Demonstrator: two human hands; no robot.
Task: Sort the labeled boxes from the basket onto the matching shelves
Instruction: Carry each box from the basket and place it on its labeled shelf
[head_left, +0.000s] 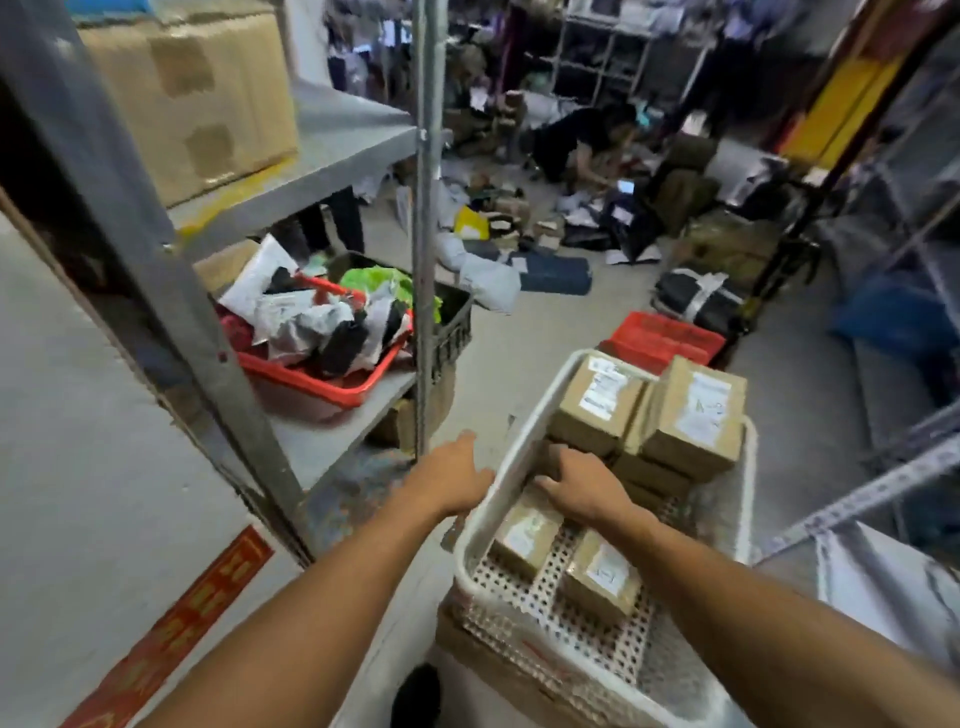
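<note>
So from the head cam: my right hand (576, 483) reaches into the basket (488, 519), fingers curling onto a box (527, 535) to read its label. Left hand (454, 475) hangs relaxed just outside the basket rim, holding nothing.

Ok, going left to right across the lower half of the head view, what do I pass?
Red floor strip → grey shelf post → red basket of mailers → left hand → right hand inside the white basket → tallest stack of labeled boxes.
</note>
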